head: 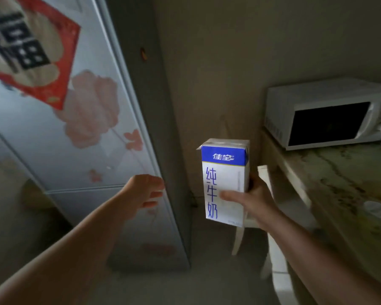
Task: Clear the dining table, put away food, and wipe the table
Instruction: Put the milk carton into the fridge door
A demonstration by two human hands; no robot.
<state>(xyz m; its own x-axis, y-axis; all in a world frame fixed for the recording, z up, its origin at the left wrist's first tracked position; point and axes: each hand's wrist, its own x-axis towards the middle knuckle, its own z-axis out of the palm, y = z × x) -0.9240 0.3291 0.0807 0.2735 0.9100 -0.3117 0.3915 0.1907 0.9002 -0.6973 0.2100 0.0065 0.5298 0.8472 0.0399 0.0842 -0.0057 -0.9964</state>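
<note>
My right hand (254, 200) grips a white and blue milk carton (223, 172) upright, thumb across its front, held in the gap between the fridge and the counter. My left hand (144, 192) reaches out with loosely spread fingers to the right edge of the fridge door (90, 150), near the seam between the upper and lower doors; whether the fingers touch the edge I cannot tell. The fridge door is pale blue with pink flowers and a red paper square stuck on it, and it looks closed.
A white microwave (326, 113) stands on a marbled counter (339, 177) at the right. A small pale lid-like object (376, 209) lies on the counter. A white chair (271, 216) stands below the counter edge. A bare wall (218, 62) is behind the carton.
</note>
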